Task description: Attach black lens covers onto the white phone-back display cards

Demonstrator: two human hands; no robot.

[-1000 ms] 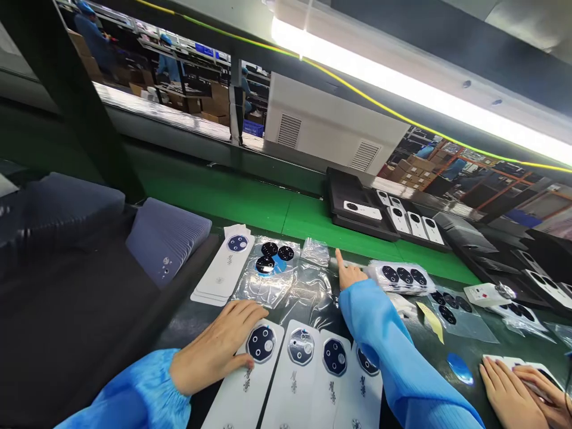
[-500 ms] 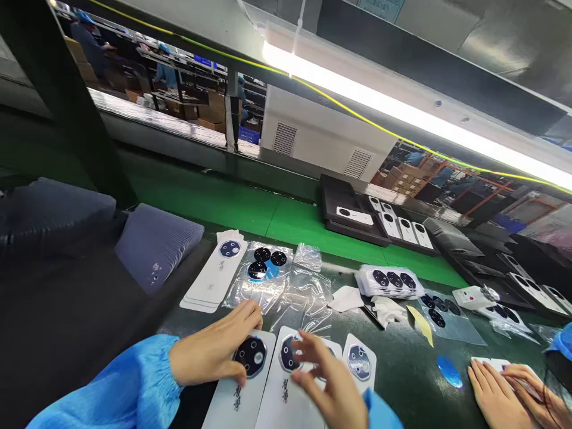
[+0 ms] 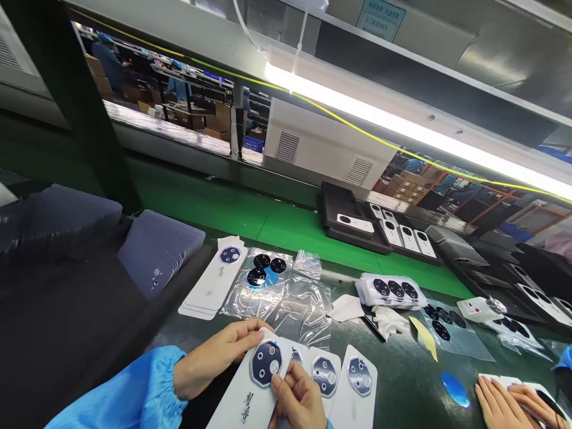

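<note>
The white panel [image 3: 250,386] is lifted at the near middle of the counter [image 3: 402,381], tilted between both hands: the left hand [image 3: 226,351] pinches its far left corner between thumb and fingers, while the right hand [image 3: 298,396] grips its right edge, thumb at the lens plate [image 3: 267,362]. Handling it well probably means holding by the edges, keeping thumbs off the glossy plate and bending the sheet little. Just right of it, three similar panels [image 3: 361,405] show, one mostly covered. Farther off, one clear bag [image 3: 250,304] carries three black discs [image 3: 261,261]; one bag to the right [image 3: 469,345] has four; one blue disc [image 3: 454,388] lies near the right. The far-left panel stack [image 3: 212,286] cannot be counted exactly.
</note>
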